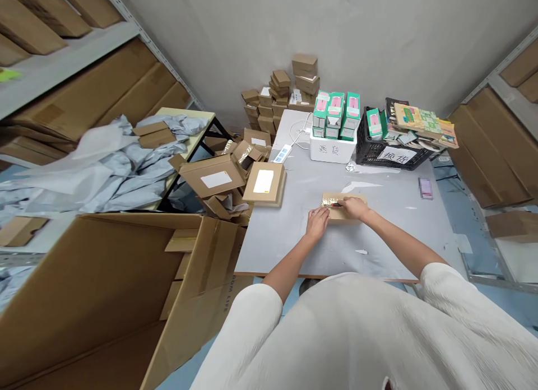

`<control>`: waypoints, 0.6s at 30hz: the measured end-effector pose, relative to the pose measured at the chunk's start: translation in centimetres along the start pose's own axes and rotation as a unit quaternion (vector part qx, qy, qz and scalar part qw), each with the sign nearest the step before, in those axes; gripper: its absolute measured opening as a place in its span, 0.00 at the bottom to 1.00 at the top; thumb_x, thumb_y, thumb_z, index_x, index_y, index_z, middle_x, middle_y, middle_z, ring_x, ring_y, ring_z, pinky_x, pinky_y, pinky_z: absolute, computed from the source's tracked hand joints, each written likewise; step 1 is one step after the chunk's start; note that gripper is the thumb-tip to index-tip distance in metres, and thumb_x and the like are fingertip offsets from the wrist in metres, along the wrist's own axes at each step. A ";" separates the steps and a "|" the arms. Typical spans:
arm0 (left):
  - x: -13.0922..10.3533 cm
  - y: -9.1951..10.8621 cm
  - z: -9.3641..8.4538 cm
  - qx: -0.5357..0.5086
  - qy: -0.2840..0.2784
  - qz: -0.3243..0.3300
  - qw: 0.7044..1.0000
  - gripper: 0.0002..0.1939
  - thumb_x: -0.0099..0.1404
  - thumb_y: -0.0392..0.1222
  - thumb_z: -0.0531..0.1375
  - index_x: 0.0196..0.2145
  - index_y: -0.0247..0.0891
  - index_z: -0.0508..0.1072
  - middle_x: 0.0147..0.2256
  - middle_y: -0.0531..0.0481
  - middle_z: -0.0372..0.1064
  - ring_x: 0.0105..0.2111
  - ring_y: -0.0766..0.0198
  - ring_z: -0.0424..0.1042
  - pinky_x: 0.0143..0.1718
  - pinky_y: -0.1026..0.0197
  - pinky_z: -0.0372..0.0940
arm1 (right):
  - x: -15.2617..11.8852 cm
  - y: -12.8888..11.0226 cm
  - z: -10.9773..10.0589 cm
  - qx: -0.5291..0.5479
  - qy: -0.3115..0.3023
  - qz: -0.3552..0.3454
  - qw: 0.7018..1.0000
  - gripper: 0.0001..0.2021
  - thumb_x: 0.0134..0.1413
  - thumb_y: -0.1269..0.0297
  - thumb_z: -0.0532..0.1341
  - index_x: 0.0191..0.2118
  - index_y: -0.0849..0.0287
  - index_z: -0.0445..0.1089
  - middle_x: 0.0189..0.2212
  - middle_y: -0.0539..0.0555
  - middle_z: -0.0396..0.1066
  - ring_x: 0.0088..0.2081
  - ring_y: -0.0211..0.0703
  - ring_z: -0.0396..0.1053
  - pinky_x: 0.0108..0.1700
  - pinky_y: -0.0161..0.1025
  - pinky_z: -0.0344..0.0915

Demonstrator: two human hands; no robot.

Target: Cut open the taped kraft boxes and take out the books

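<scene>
A small brown cardboard box [345, 218] with shiny tape on its upper left part lies on the grey table in front of me. My left hand [317, 222] grips the box at its near left corner, fingers bent over the edge. In my right hand [355, 207] is a slim tool with red and dark parts that looks like a utility knife [335, 204]. Its front end points left and lies at the taped top of the box. The fingers cover most of its handle, and I cannot make out the blade.
A white bin [333, 151] of green-and-pink boxes and a black crate [393, 154] of books stand at the table's back. Left are a power strip [282, 153], a labelled carton [264, 184] and a large open carton [189, 300]. A purple item [425, 188] lies right.
</scene>
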State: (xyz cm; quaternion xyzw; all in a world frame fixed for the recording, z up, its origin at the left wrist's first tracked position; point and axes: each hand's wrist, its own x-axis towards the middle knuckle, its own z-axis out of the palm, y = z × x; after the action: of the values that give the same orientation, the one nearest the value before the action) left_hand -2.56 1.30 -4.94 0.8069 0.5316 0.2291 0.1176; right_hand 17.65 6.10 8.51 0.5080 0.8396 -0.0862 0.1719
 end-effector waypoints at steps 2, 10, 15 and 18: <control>0.0 0.0 0.0 0.001 -0.001 0.003 1.000 0.19 0.79 0.39 0.56 0.61 0.48 0.79 0.64 0.43 0.76 0.66 0.51 0.73 0.66 0.43 0.64 | 0.0 0.2 -0.1 0.001 -0.003 -0.002 1.000 0.20 0.77 0.66 0.51 0.65 0.54 0.73 0.56 0.64 0.78 0.54 0.55 0.78 0.51 0.42 0.68; 0.0 0.1 -0.1 -0.001 -0.005 -0.006 1.000 0.19 0.79 0.39 0.55 0.61 0.47 0.78 0.63 0.42 0.76 0.65 0.50 0.72 0.67 0.43 0.62 | 0.0 1.0 -0.2 -0.020 -0.002 0.003 1.000 0.21 0.75 0.69 0.52 0.65 0.56 0.75 0.55 0.65 0.79 0.54 0.57 0.79 0.51 0.44 0.69; 0.0 0.2 -0.5 0.003 -0.012 0.002 1.000 0.19 0.79 0.39 0.54 0.62 0.47 0.77 0.63 0.42 0.76 0.65 0.49 0.71 0.66 0.43 0.62 | -0.7 2.1 0.1 -0.010 0.002 0.021 1.000 0.21 0.75 0.70 0.52 0.62 0.55 0.77 0.53 0.65 0.80 0.53 0.56 0.79 0.51 0.42 0.68; 0.1 0.3 -0.7 0.009 -0.015 0.005 1.000 0.18 0.80 0.40 0.55 0.61 0.47 0.77 0.63 0.42 0.76 0.64 0.49 0.71 0.66 0.44 0.61 | -0.9 2.3 0.2 -0.026 0.006 0.023 0.999 0.20 0.75 0.71 0.53 0.62 0.56 0.77 0.54 0.66 0.80 0.53 0.56 0.79 0.52 0.43 0.67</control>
State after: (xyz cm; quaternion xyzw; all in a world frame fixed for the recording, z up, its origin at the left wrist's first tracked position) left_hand -2.57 1.25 -4.19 0.8142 0.5274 0.2126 0.1170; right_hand 20.07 6.40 8.74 0.5232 0.8305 -0.0574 0.1821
